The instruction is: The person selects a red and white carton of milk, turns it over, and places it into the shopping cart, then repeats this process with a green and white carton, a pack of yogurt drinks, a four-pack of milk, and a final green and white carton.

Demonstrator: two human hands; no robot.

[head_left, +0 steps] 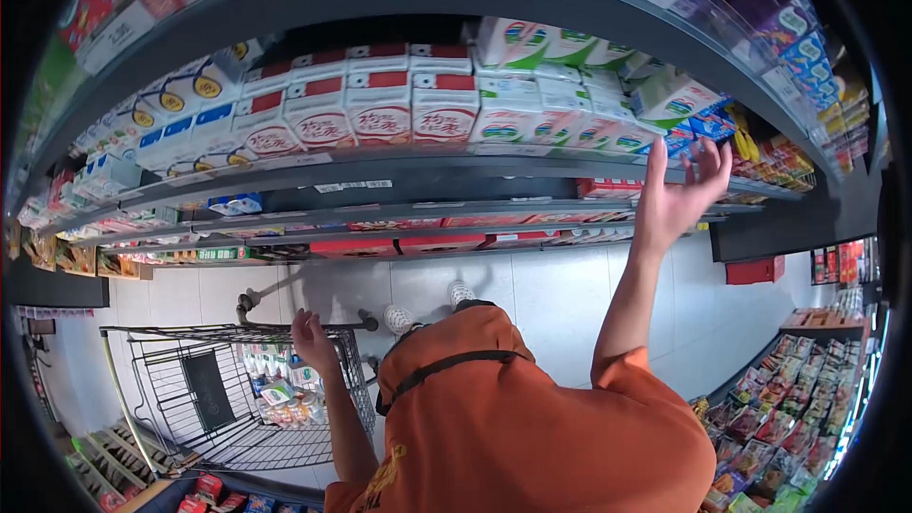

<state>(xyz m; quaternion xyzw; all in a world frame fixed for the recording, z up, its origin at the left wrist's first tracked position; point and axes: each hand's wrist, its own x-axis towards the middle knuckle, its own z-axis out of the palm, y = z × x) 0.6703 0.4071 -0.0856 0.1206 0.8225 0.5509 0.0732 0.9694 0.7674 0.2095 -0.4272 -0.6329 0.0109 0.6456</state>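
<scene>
Right hand [676, 192]: raised to the shelf [408, 171] edge, palm open, fingers [711, 160] spread and released, grasping nothing. Fingertips lie just below and beside the green-and-white cartons [608, 104] at the right end of the row; whether they touch a carton cannot be told.

Left hand [312, 340]: lowered at the rim of the shopping cart [180, 389], fingers loosely curled, holding nothing; it sits near the cart handle [285, 318], contact unclear.

Green-and-white cartons: stacked upright in rows on the shelf, one tilted carton [670, 95] at the far right, directly above the right hand.

Red-and-white cartons [380, 109]: upright, left of the green ones, same shelf, well apart from both hands.

Blue-and-white cartons [180, 128]: further left on that shelf.

Shopping cart: black wire, on the pale tiled floor [551, 294], with several packaged goods [280, 385] lying in its basket, just beside the left hand.

Person: orange top [513, 418] with a dark strap across it.

Lower shelves: red packs [399, 245] laid flat.
</scene>
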